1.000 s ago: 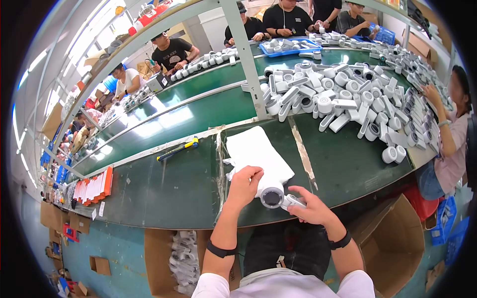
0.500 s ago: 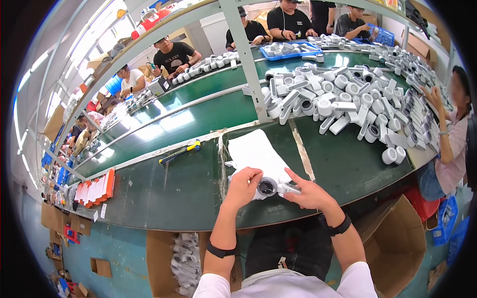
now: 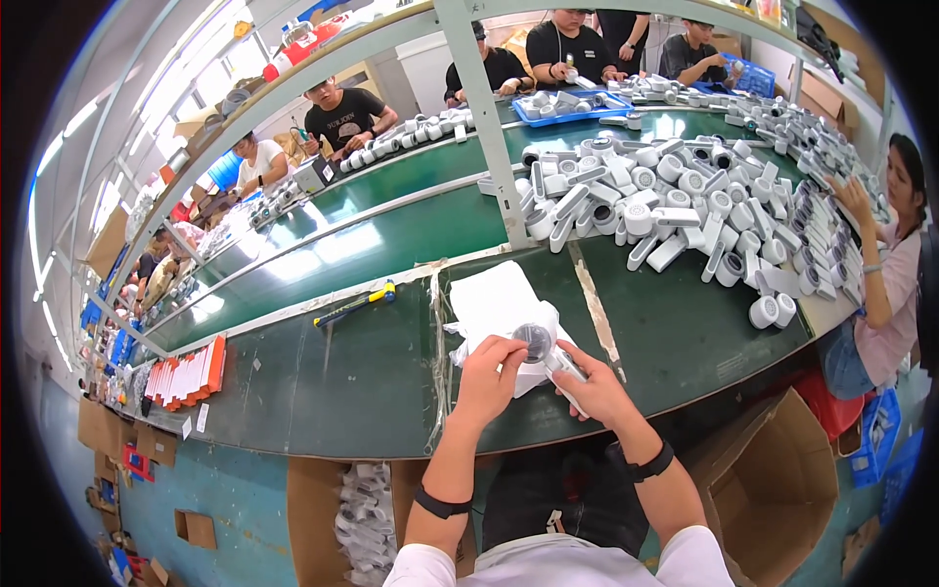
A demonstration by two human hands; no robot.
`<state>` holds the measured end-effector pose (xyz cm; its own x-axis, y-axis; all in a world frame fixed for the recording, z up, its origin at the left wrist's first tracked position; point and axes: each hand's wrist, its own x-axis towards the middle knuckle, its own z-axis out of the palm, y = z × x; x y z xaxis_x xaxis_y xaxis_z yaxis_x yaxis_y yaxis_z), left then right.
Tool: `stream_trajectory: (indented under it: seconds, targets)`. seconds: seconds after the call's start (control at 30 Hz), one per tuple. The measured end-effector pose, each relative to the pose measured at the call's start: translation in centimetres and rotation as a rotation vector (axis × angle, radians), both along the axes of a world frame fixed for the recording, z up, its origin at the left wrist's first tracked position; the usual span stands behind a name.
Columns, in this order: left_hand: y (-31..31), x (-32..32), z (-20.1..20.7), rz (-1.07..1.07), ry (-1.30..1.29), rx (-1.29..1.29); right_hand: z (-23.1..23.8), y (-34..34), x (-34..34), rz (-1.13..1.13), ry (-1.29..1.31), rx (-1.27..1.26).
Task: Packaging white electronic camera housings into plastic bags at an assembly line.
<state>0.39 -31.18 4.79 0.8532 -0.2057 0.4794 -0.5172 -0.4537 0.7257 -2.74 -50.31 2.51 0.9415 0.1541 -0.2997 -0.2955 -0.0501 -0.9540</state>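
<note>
White device (image 3: pixel 535 338) farther forward, handle (image 3: pixel 562 363) slanting more steeply.

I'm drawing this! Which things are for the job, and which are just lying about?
For the job:
white device, held by the right hand, left hand at its round end;
probably the white stack near it;
probably the pile of similar devices.

Lying about, it seems:
yellow-and-dark tool;
orange-and-white stack.

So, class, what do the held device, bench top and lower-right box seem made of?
Device: probably hard plastic, satin; smooth, pale, moulded-looking shell.
Bench top: perhaps rubber or vinyl, dull; dark green, weak reflections.
Box: likely cardboard, matte; brown, folded walls.
</note>
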Motion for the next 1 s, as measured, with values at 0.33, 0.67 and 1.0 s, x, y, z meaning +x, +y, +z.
stream_trajectory:
  seconds: [0.33,0.67,1.0]
  targets:
    - [-0.6,0.0,-0.7,0.047,-0.119,-0.070,1.9,0.4,-0.7,-0.030,0.090,0.190]
    - [0.1,0.5,-2.0,0.018,-0.120,-0.247,2.1,0.6,-0.7,-0.031,0.138,0.398]
    - [-1.1,0.4,-3.2,0.067,-0.093,-0.643,2.2,1.1,-1.2,0.019,0.213,0.715]
